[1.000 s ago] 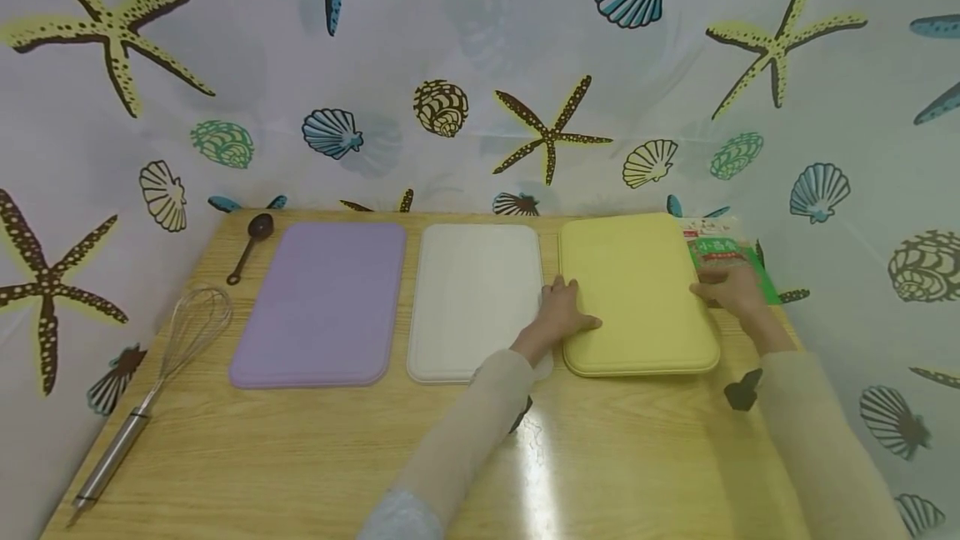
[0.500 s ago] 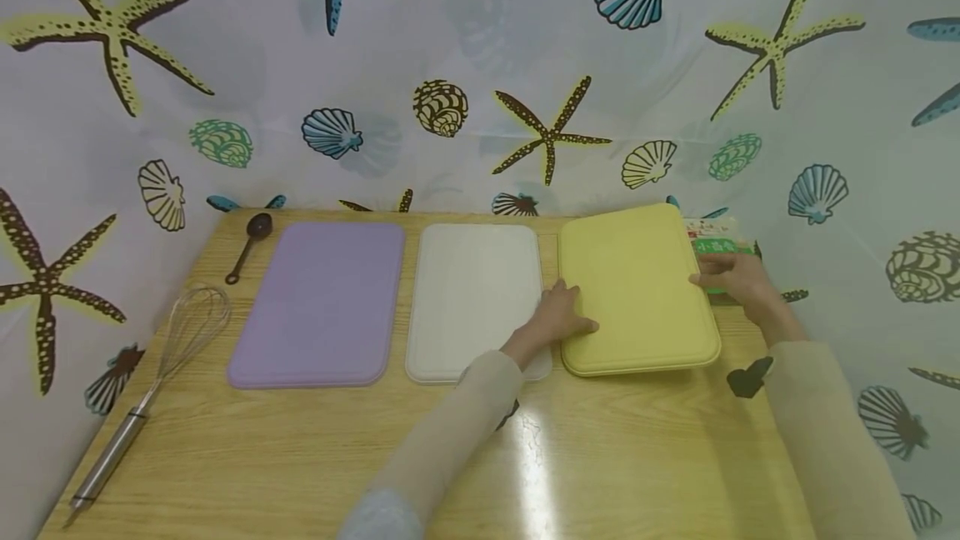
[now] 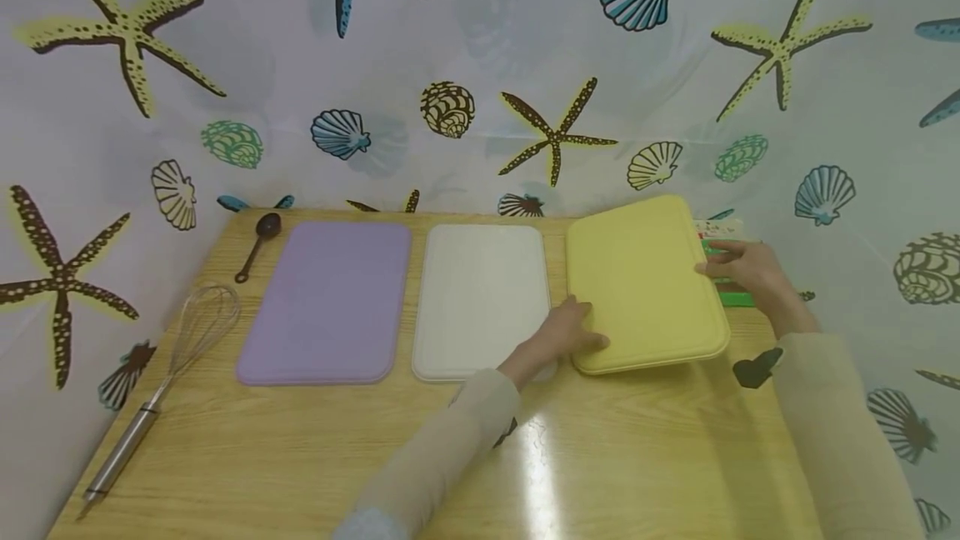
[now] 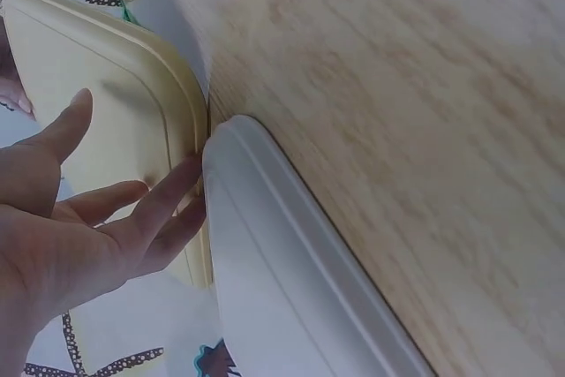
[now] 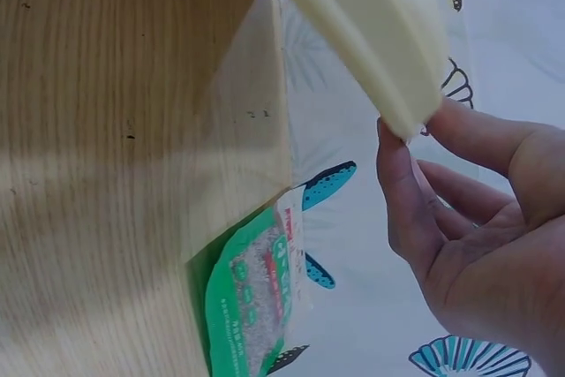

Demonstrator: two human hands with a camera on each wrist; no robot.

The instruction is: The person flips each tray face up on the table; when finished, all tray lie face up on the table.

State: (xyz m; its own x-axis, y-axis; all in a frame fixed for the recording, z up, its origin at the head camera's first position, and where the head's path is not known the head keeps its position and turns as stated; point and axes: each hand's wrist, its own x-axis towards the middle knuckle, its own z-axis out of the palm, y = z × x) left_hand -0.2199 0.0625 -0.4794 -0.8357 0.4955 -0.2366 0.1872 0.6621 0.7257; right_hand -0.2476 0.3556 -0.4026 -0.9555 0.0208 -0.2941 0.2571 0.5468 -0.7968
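A yellow cutting board [image 3: 637, 277] with rounded corners tilts on the table, its right edge raised and its left edge down. My right hand [image 3: 753, 273] pinches that raised edge between thumb and fingers, as the right wrist view shows. At the lower left edge, my left hand [image 3: 558, 336] touches the board with nearly straight fingers, its thumb spread over the board's face. In the left wrist view those fingertips lie by the narrow gap beside the white cutting board [image 4: 282, 262]. A green food packet [image 5: 252, 297] lies beyond the right hand, partly hidden in the head view.
A purple cutting board [image 3: 326, 302] lies flat left of the white one. Along the table's left side are a dark spoon [image 3: 258, 244] and a metal whisk [image 3: 150, 411]. A shell-patterned cloth [image 3: 420, 48] hangs behind the wooden table [image 3: 600, 457].
The yellow board's right edge has risen steadily with my right hand, which moved up and slightly right. My left hand stays at the left edge, slightly lower in the head view.
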